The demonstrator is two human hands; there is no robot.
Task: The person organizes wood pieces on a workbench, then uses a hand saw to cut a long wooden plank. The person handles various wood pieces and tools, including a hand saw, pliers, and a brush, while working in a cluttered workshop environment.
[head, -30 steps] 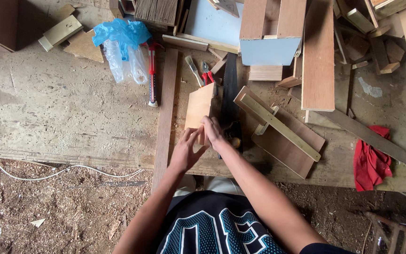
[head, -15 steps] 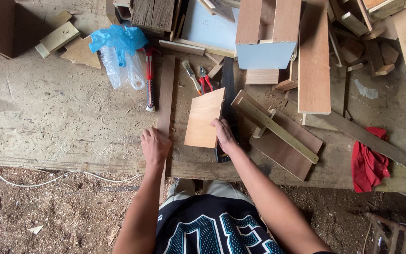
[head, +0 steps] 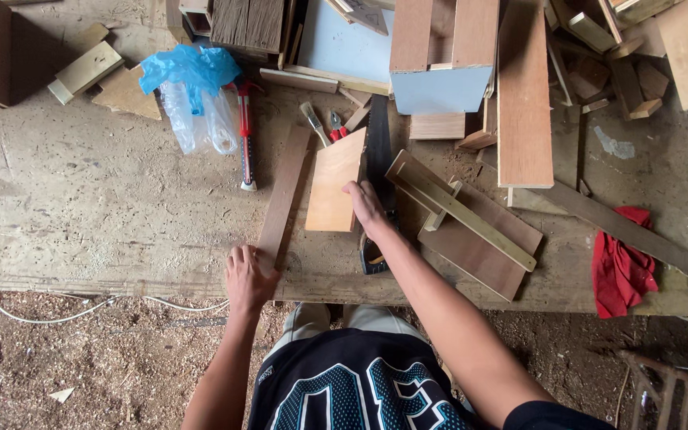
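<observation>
Person stood at the near edge of the surface (head: 81, 207), both hands well apart. Left hand (head: 248, 279) lay flat, fingers spread, on the near end of a long dark wood strip (head: 284, 195) that ran from the near edge toward the middle; pressing on it, not gripping. Right hand (head: 365, 209) rested w/ fingers loosely curled on the right edge of a pale plywood panel (head: 334, 181), just beside a handsaw (head: 377, 171) lying flat; the wrist covered part of the saw, couldn't tell if the palm touched it. As for progress: panel and strip looked whole, no cut showed in either, saw was down and not held, so I'd judge the work was at the laying-out stage w/ the cutting left to do. Around them: red-handled hammer (head: 244, 135) and blue-and-clear plastic bag (head: 193, 95) toward the far left, small pliers (head: 336, 126) beyond the panel, a brown board w/ a pale batten across it (head: 471, 231) to the right, red rag (head: 619, 267) near the right near corner, offcuts piled along the far edge. Sawdust on the floor (head: 65, 358).
</observation>
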